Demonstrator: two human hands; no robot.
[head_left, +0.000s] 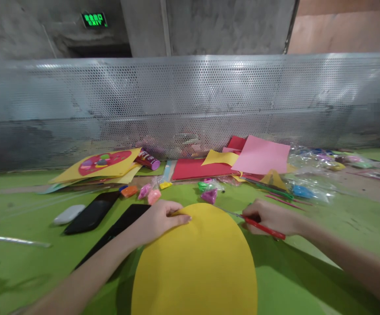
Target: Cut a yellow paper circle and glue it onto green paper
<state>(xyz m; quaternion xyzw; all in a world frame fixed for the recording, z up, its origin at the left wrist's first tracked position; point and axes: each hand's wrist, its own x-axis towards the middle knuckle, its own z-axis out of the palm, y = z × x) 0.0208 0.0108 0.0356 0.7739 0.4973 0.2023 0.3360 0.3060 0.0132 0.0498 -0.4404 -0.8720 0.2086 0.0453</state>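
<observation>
The yellow oval lies flat at the table's near edge, long axis running away from the person. The left hand pinches its far rim, fingers closed on the paper. The right hand, just right of that rim, grips red scissors, blades toward the oval.

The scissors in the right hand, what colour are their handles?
Red. The scissors show their red handles in the right hand, best seen in the head view, beside the yellow paper oval.
</observation>
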